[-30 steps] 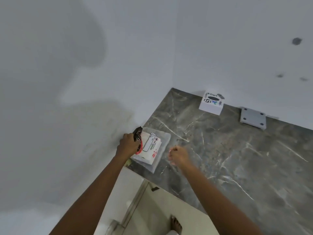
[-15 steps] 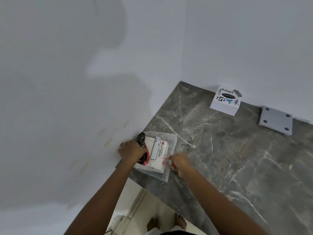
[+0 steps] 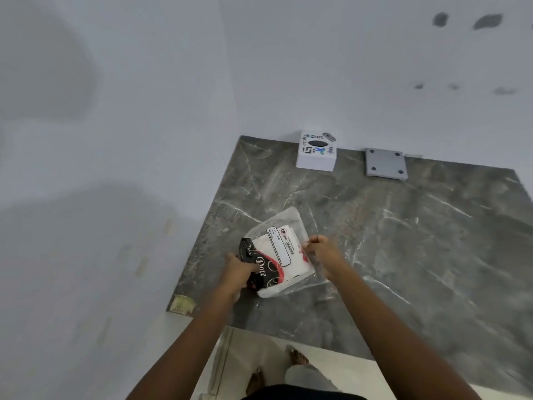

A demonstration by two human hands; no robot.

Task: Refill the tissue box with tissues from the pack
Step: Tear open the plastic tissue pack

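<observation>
2 hands grip the tissue pack [image 3: 281, 255] on the worktop [image 3: 403, 241]: left hand [image 3: 238, 272] closed on its dark end, right hand [image 3: 318, 249] pinching clear wrap. Light, soft, slippery; tissue box [image 3: 316, 155] stands well beyond.

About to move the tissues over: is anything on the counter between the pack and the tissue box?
Nothing visible. The tissue pack, held by the left hand and right hand, faces bare marble counter up to the tissue box at the back wall. The grey plate sits to the box's right, off the path.
</observation>
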